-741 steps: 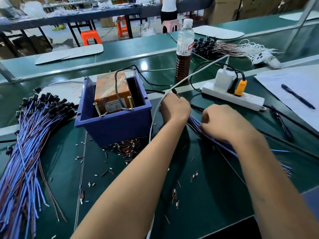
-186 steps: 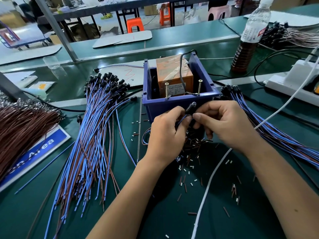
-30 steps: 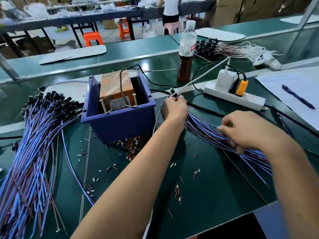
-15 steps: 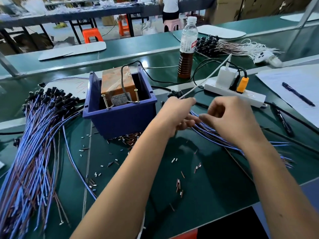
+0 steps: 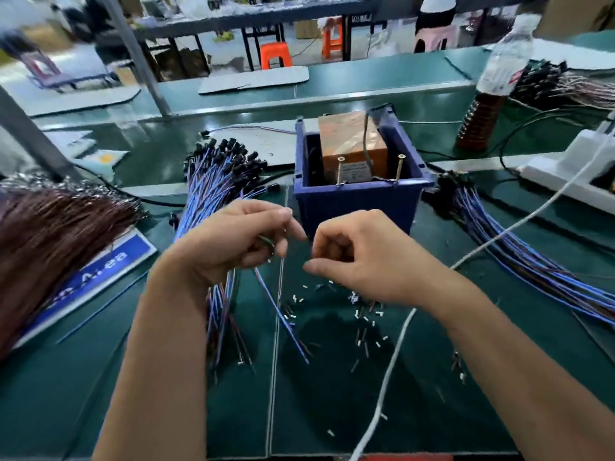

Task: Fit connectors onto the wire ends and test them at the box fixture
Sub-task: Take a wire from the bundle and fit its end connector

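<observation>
Pinching one blue wire [image 5: 283, 314] in our left hand [image 5: 233, 242], we let its length trail down toward us. Our right hand [image 5: 359, 257], fingers curled, sits just beside; whether it holds a connector, we cannot tell. Box fixture [image 5: 359, 201] lies directly beyond both.

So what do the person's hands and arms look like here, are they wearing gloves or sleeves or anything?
Both are bare. The left hand and right hand have no gloves, and no rings, watch or wrist strap show. The forearms are uncovered down to the bottom edge of the picture, with no sleeve in view. Nothing is taped or clipped to either arm.
</observation>
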Demonstrator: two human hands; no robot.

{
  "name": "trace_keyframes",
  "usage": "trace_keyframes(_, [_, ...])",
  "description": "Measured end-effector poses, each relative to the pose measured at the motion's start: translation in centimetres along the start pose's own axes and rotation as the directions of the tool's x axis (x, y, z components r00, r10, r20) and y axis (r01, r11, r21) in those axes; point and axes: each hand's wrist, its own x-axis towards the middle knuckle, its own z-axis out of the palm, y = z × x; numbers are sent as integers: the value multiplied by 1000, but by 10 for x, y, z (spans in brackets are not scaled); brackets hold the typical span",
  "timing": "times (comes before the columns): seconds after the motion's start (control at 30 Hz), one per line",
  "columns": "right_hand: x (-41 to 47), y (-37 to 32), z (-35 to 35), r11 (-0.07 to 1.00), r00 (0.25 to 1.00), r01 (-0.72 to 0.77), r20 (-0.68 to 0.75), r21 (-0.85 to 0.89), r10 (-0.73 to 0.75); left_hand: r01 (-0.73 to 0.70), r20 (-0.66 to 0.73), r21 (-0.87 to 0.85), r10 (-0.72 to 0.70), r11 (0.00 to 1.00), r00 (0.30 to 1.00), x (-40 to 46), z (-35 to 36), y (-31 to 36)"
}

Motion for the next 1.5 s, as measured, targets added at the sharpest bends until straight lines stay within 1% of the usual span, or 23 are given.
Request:
trace_keyframes(0.03, [9,-3,10,999,999,4,33,-35,-3,3,-218,89,16,996,976,7,-6,-5])
trace_keyframes(0.07, [18,-6,20,997,998,10,62,-74,-5,41,-432,265,80,963,898,15,-12,-10])
trace_keyframes(0.1, [25,-9,30,993,996,16,88,-114,-6,132,-569,465,181,875,802,24,-17,-16])
trace_keyframes(0.13, [31,-9,38,988,994,23,108,-152,-6,234,-622,602,265,764,736,31,-18,-21])
trace_keyframes(0.17, [37,-8,46,983,993,29,121,-184,-7,322,-642,665,296,674,707,35,-20,-25])
trace_keyframes(0.27, [43,0,61,973,993,40,113,-226,-15,504,-651,729,240,464,721,45,-16,-38])
trace_keyframes(0.33, [44,5,66,982,997,50,61,-181,-39,537,-660,731,237,422,713,49,-14,-45])
trace_keyframes(0.5, [39,12,66,984,989,146,-3,-102,-147,525,-659,726,230,444,716,52,-8,-48])
trace_keyframes(0.63, [37,15,65,980,983,181,-26,-86,-184,495,-700,658,218,568,681,49,0,-44])
trace_keyframes(0.77, [34,16,66,983,981,169,-86,-72,-175,468,-716,626,223,623,661,47,-1,-43])
trace_keyframes(0.83, [33,18,67,986,983,152,-92,-72,-158,402,-741,599,287,693,607,45,-1,-44])
trace_keyframes(0.9, [33,19,68,987,985,138,-97,-77,-145,311,-793,530,331,789,511,44,0,-44])
trace_keyframes(1.0, [32,18,68,987,982,133,-120,-88,-143,85,-893,309,258,947,369,41,0,-38])
trace_keyframes(1.1, [30,18,68,985,972,154,-169,-83,-166,-146,-941,187,220,971,259,35,-1,-22])
trace_keyframes(1.13, [30,17,67,983,965,168,-192,-70,-179,-279,-947,116,191,953,259,30,-1,-15])
trace_keyframes(1.17, [30,14,66,982,957,184,-218,-49,-190,-426,-941,26,166,904,295,24,-2,-6])
trace_keyframes(1.2, [30,10,67,980,951,197,-239,-13,-194,-562,-913,-83,163,823,373,19,-3,3])
trace_keyframes(1.23, [30,7,67,978,951,205,-247,46,-188,-659,-853,-217,189,720,487,14,-2,13])
trace_keyframes(1.27, [31,3,67,971,956,206,-239,124,-172,-700,-769,-358,230,618,596,10,2,23])
trace_keyframes(1.3, [32,-2,67,958,965,193,-219,214,-146,-700,-688,-476,270,532,674,7,8,32])
trace_keyframes(1.33, [32,-6,66,940,974,174,-193,295,-120,-686,-630,-560,300,464,717,5,14,41])
trace_keyframes(1.4, [31,-10,61,907,979,169,-176,385,-107,-671,-587,-649,325,359,742,6,27,56])
trace_keyframes(1.5, [28,-12,39,828,978,180,-186,531,-93,-663,-577,-718,351,213,737,10,33,72])
